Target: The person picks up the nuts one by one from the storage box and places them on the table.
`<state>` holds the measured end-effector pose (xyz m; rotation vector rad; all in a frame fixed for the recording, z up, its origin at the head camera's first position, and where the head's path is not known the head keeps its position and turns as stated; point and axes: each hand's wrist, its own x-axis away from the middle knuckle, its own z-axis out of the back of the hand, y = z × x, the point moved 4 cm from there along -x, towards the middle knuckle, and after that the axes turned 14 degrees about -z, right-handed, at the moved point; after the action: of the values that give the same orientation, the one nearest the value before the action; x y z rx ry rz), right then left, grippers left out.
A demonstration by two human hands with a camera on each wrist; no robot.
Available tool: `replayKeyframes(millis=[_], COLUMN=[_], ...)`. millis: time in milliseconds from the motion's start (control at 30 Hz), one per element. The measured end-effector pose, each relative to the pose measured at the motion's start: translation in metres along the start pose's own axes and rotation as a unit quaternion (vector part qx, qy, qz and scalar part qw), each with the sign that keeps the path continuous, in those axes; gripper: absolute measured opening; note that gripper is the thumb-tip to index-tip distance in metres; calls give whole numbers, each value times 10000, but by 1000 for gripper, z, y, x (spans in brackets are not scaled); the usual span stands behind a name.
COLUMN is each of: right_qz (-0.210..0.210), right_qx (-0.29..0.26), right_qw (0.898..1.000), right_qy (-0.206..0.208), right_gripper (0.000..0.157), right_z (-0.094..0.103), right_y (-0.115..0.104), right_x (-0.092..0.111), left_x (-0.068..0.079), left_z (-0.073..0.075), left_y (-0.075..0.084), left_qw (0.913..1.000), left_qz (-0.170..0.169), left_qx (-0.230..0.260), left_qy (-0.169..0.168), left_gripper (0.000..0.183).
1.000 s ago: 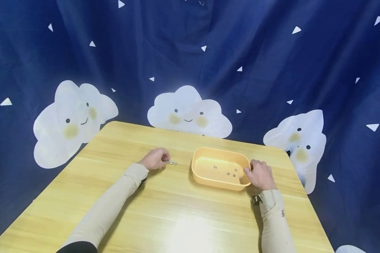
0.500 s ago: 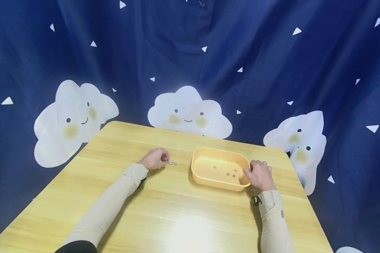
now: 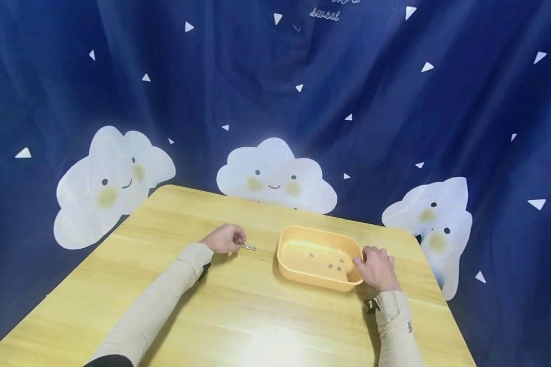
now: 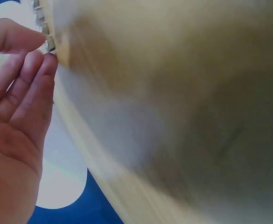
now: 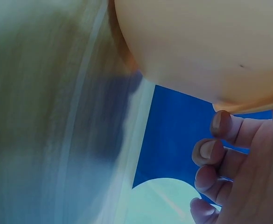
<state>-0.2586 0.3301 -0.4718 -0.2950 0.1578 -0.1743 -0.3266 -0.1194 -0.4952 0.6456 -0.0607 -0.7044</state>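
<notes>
My left hand (image 3: 224, 238) is at the left end of a short row of small silvery metal nuts (image 3: 249, 247) on the table. In the left wrist view, its thumb and fingertips pinch the end nut (image 4: 51, 44), and the others line up beyond it. My right hand (image 3: 377, 267) grips the right end of a yellow plastic basin (image 3: 314, 279), thumb over the rim. From the right wrist, the curled fingers (image 5: 208, 151) show under the rim, outside the basin wall (image 5: 197, 51). Several more nuts (image 3: 330, 265) lie scattered on the basin floor.
The wooden table (image 3: 239, 316) has rounded corners and a bright light reflection near its front. Behind it hangs a dark blue curtain (image 3: 202, 92) with white clouds and triangles. Bare tabletop lies between the row of nuts and the basin.
The head view has tilted up, so the table sits lower in it. My left hand has shifted slightly left, showing more of the row's left end. My right hand keeps its hold on the basin.
</notes>
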Motion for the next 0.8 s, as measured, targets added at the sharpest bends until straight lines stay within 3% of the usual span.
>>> replayKeyframes(millis=[367,467,667,800], right_qz=[6,-16,-8,-6], right_qx=[-46,-17,-56,-61], right_qw=[10000,10000,10000,10000], right_qy=[13,-28,-21,-62], right_gripper=[24,24,24,24], right_z=[-2,-2,-1,-1], right_y=[1,1,1,0], right_x=[0,0,0,0], left_x=[-3,-10,-39,-62], left_z=[6,12,27,32], left_y=[6,14,53,88], left_qw=[9993,9997,9967,9905], left_qz=[91,-92,-724,-1175], left_qx=[272,191,-138,-645], left_qy=[-251,-146,347,320], left_gripper=[26,29,29,25])
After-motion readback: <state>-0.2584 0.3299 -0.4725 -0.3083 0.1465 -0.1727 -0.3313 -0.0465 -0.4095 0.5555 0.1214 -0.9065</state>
